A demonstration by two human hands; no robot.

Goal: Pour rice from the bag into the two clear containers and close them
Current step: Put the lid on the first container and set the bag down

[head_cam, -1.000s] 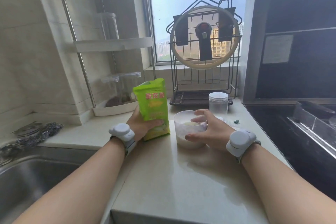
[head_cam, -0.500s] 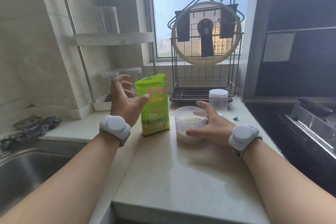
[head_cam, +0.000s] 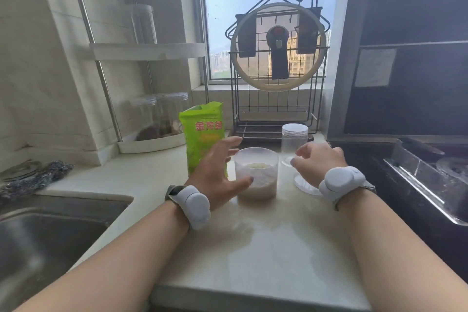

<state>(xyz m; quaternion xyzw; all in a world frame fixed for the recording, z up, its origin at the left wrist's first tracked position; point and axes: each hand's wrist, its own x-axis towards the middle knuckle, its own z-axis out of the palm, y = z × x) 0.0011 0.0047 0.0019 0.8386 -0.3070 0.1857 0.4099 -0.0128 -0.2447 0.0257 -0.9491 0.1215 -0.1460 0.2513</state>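
Note:
A green rice bag (head_cam: 204,132) stands upright on the counter, left of a wide clear container (head_cam: 256,172) that is lidless and holds rice. My left hand (head_cam: 219,172) is open in front of the bag, fingers spread, its thumb close to the container's left side. My right hand (head_cam: 319,159) is open just right of the container, not touching it. A taller clear jar (head_cam: 293,137) with its lid on stands behind, partly hidden by my right hand. A clear round lid (head_cam: 305,185) lies flat on the counter under my right wrist.
A steel sink (head_cam: 50,235) lies at the left with a scouring pad (head_cam: 35,180) on its rim. A corner shelf (head_cam: 149,139) holds jars. A black wire rack (head_cam: 276,78) with a pan lid stands at the window. A dark stove (head_cam: 428,180) borders the right.
My left hand let go of the rice bag, lifted away, then came down beside the open container. My right hand released the container and drew back to the right.

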